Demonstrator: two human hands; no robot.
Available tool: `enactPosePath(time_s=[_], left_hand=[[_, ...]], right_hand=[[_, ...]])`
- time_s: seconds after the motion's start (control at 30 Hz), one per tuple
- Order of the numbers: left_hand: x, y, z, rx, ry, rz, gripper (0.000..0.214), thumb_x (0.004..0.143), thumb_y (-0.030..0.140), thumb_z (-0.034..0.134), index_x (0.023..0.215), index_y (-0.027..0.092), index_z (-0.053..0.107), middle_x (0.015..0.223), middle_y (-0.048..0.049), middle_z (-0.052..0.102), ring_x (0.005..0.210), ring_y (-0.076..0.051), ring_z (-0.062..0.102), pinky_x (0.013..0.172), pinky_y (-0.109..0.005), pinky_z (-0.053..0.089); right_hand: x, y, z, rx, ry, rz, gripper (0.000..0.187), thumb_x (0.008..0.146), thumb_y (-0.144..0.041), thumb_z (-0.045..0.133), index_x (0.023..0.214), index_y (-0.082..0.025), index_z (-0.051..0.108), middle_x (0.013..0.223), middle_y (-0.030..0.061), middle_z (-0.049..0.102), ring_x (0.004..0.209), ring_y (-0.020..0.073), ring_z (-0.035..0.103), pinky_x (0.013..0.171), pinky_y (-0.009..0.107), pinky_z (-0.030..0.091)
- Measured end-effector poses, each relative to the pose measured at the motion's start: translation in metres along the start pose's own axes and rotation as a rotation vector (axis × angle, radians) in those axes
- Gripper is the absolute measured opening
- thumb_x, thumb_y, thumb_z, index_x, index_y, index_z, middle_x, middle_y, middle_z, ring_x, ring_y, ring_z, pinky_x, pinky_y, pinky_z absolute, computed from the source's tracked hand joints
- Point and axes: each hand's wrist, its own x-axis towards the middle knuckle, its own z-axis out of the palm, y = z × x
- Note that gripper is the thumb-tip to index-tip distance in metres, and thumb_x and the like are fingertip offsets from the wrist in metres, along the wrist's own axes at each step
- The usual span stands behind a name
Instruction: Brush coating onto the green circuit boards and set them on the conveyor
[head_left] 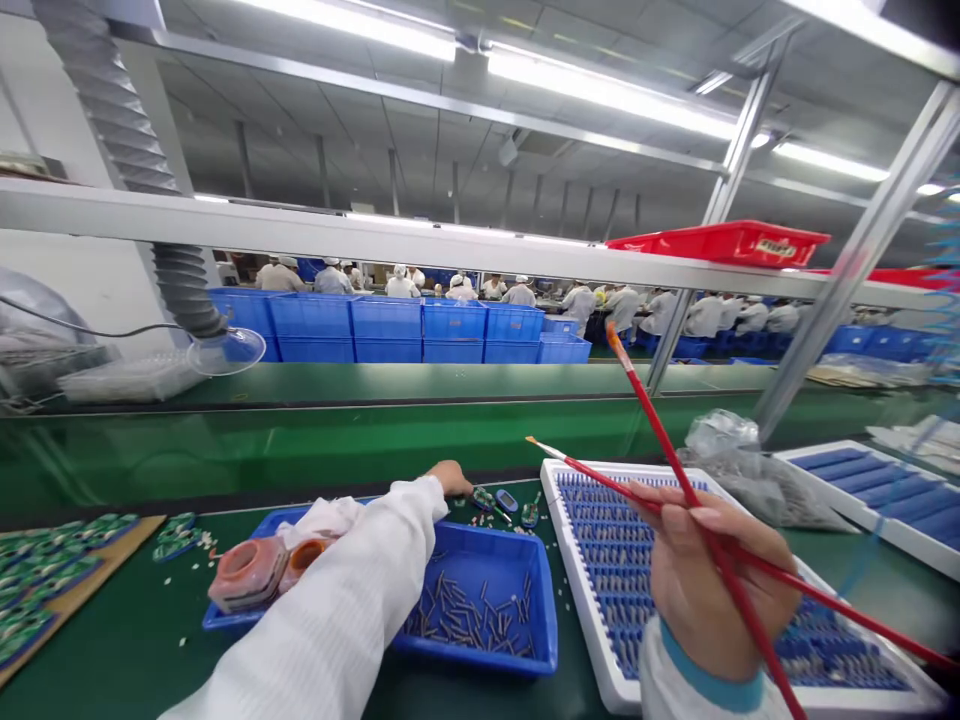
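My right hand is closed round two thin red brushes that cross above a white tray lined with rows of small blue-grey parts. My left hand, in a white sleeve, reaches forward past a blue bin holding several small metal pins. Its fingers rest by a few small green circuit pieces on the green bench; the fingertips are mostly hidden behind the hand.
Two pink tape rolls and a white cloth sit in the bin's left part. Green circuit boards lie on a brown board at left. A crumpled plastic bag, another white tray, a conveyor, blue crates and workers lie beyond.
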Motion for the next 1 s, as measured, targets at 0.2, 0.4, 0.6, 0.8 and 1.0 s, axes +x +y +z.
enactPosePath(time_s=[0.2, 0.4, 0.6, 0.8, 1.0], left_hand=[[-0.048, 0.006, -0.054, -0.749, 0.275, 0.115, 0.032, 0.096, 0.044, 0.052, 0.109, 0.017, 0.062, 0.095, -0.0043, 0.065, 0.078, -0.014, 0.063, 0.067, -0.029, 0.055], [-0.184, -0.025, -0.088, -1.243, 0.553, 0.248, 0.032, 0.071, 0.052, 0.078, 0.093, 0.032, 0.066, 0.087, 0.0020, 0.062, 0.074, -0.013, 0.062, 0.049, -0.018, 0.046], [-0.261, -0.083, -0.120, -0.147, 0.860, 0.337, 0.019, 0.090, 0.030, 0.056, 0.102, 0.035, 0.069, 0.100, -0.0016, 0.064, 0.079, -0.018, 0.062, 0.068, -0.028, 0.052], [-0.268, -0.116, -0.125, 0.161, 0.866, 0.194, 0.032, 0.095, 0.031, 0.041, 0.124, 0.038, 0.054, 0.121, -0.0007, 0.054, 0.103, -0.019, 0.060, 0.081, -0.027, 0.050], [-0.245, -0.121, -0.131, -0.227, 0.870, 0.197, 0.030, 0.094, 0.039, 0.047, 0.123, 0.037, 0.055, 0.123, 0.0004, 0.065, 0.115, -0.024, 0.061, 0.098, -0.036, 0.047]], right_hand=[[0.003, -0.012, 0.014, 0.089, 0.025, 0.078, 0.023, 0.089, 0.005, 0.061, 0.099, -0.015, 0.058, 0.100, 0.0088, 0.064, 0.088, 0.0259, 0.067, 0.078, 0.039, 0.063], [0.005, -0.011, 0.048, 0.126, -0.094, 0.093, 0.028, 0.084, 0.010, 0.060, 0.098, -0.015, 0.058, 0.103, 0.0078, 0.064, 0.086, 0.0243, 0.068, 0.080, 0.038, 0.064], [-0.022, 0.002, 0.110, 0.171, -0.353, 0.252, 0.026, 0.089, 0.006, 0.062, 0.100, -0.017, 0.059, 0.108, 0.0067, 0.058, 0.087, 0.0219, 0.068, 0.079, 0.030, 0.063], [-0.065, 0.022, 0.155, 0.111, -0.564, 0.402, 0.018, 0.094, -0.005, 0.063, 0.103, -0.020, 0.061, 0.108, 0.0039, 0.059, 0.093, 0.0157, 0.064, 0.081, 0.019, 0.056], [-0.087, 0.039, 0.177, 0.079, -0.669, 0.454, 0.015, 0.094, -0.009, 0.058, 0.103, -0.020, 0.061, 0.106, 0.0038, 0.060, 0.098, 0.0168, 0.061, 0.081, 0.020, 0.054]])
